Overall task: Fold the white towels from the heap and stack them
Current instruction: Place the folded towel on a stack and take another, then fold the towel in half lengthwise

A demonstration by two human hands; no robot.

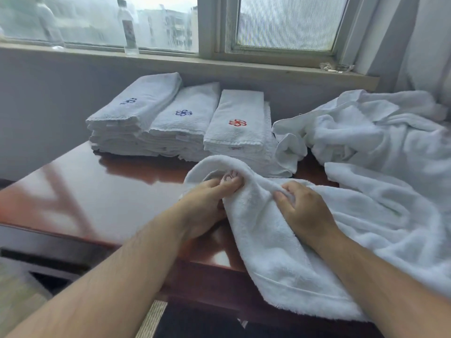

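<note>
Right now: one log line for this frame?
step: fold starting | left hand: grips towel | right hand: grips towel | stacks: three, far side | heap: right, unfolded

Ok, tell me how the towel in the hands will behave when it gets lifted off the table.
Probably floppy: the towel droops over the table edge and bunches where the left hand and right hand grip it. Its fluffy pile should hardly slip.
</note>
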